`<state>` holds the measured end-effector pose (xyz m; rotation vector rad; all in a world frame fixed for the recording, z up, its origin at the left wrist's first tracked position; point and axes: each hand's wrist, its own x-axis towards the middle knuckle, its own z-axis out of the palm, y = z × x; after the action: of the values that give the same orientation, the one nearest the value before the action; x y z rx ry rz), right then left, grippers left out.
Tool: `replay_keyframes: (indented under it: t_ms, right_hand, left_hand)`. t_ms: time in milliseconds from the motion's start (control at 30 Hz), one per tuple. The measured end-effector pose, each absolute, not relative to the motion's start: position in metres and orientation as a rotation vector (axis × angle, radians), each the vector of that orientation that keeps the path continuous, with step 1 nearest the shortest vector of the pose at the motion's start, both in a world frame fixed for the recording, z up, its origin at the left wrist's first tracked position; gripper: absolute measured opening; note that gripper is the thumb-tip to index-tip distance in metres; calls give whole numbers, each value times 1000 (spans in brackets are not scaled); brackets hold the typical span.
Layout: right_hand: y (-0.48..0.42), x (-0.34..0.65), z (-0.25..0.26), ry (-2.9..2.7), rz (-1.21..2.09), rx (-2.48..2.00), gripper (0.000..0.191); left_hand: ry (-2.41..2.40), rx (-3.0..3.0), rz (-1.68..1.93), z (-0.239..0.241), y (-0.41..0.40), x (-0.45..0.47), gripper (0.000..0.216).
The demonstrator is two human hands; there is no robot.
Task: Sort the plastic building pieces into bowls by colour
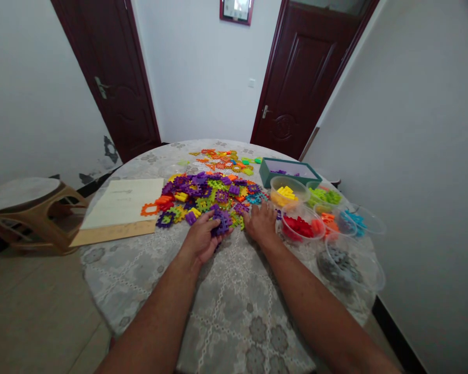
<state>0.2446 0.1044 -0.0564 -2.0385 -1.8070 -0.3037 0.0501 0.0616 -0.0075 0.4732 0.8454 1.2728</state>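
In the head view my left hand (205, 236) is closed around a small stack of purple gear-shaped plastic pieces (221, 222), thumb on top and fingers underneath. My right hand (262, 222) is palm down at the near right edge of a mixed heap of toy building pieces (212, 191). Its fingers are bent and somewhat apart, with the tips down among the pieces; the palm hides what lies under it. Purple, lime, orange, yellow and blue pieces make up the heap, just beyond both hands.
To the right stand clear plastic bowls of yellow pieces (286, 195), red pieces (298, 226), green, orange, blue and grey ones. A green box (290, 171) holds purple pieces. Flat orange pieces (220, 160) lie farther back. Left is a paper sheet (127, 208); a stool (35, 208) stands beyond the table.
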Motion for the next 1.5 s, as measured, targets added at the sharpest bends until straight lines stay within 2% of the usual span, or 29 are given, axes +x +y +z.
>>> replay_keyframes:
  t_ms: [467, 633, 800, 867, 967, 1067, 1267, 1400, 1500]
  right_hand:
    - [109, 255, -57, -1797, -256, -1982, 39]
    - [90, 243, -48, -1979, -216, -1656, 33]
    - [78, 260, -33, -2107, -139, -1692, 54]
    - [75, 268, -29, -2178, -126, -1790, 52]
    - [70, 274, -23, -2292, -76, -1881, 38]
    - [66, 275, -19, -2335, 13, -1891, 24]
    - [63, 282, -12, -2296, 299, -1828, 23]
    - [66, 287, -4, -2174, 568, -1722, 6]
    - [70, 285, 4, -1991, 834, -1553, 15]
  left_hand:
    - [834, 492, 1270, -5, 60, 51, 40]
    - [828, 495, 1274, -7, 61, 51, 40]
    - [827, 432, 1283, -5, 62, 50, 59]
    - [818, 423, 1286, -5, 62, 50, 67]
    - [810, 421, 1298, -6, 62, 50, 77]
    - [819, 435, 1306, -8, 62, 50, 81]
    - [815, 472, 1280, -7, 59, 50, 79]
    - [836, 498, 1267, -8, 58, 50, 79]
    - [853, 497, 1272, -9, 59, 51, 73]
